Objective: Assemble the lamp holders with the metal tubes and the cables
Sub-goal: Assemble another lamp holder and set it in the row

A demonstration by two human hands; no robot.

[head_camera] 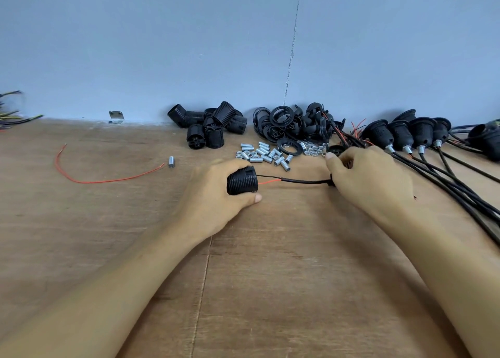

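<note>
Two hands work low on the wooden table (270, 276): the left hand (216, 192) wraps fingers and thumb round a ribbed black lamp holder (242, 180) lying on its side. From its 3 o'clock end a black cable (303, 181) runs into the right hand (370, 179), fingers curled closed over it. Threaded metal tubes (263, 155) lie heaped at 12 o'clock, cabled holders (405, 136) at 2 o'clock.
</note>
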